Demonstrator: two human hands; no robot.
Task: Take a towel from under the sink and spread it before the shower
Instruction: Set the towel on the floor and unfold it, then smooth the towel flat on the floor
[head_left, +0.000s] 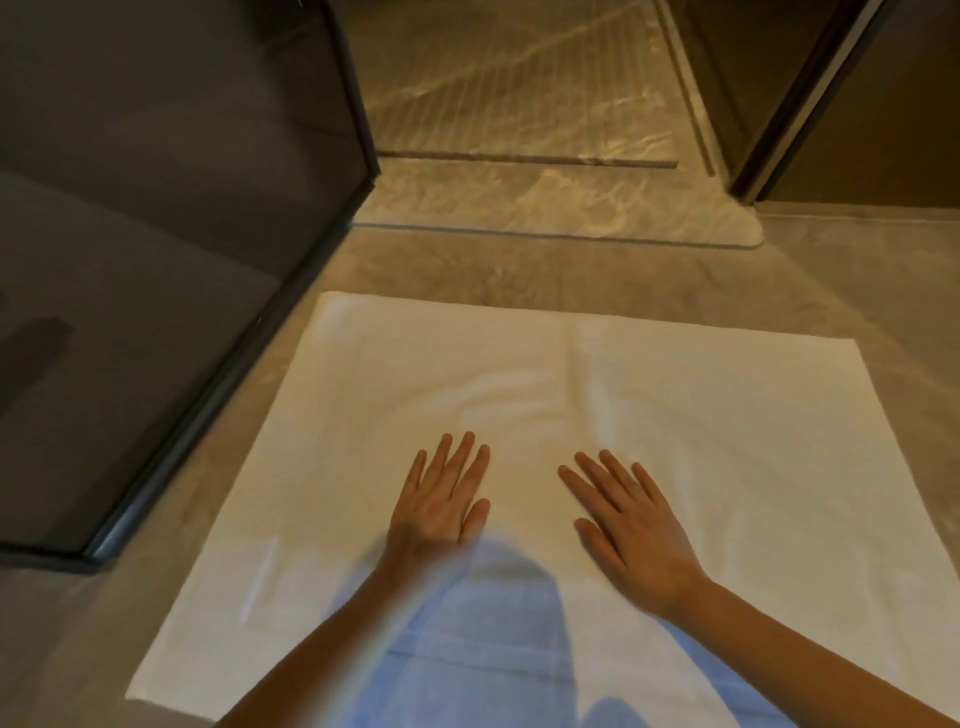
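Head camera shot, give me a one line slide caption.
Left hand and right hand lie flat, fingers straight, on a white towel spread on the floor beside a dark glass panel.

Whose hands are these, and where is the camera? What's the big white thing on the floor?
There is no robot here, just a person. The camera sits on their head and looks forward and down, so you see roughly what they see. This is the only picture. The big white thing is a towel, spread out flat on the floor. The left hand and the right hand both rest on it, palms down and fingers straight. They hold nothing. A dark glass panel stands on the left, and the shower lies just beyond the towel. The bluish blur at the bottom is too fuzzy to name.
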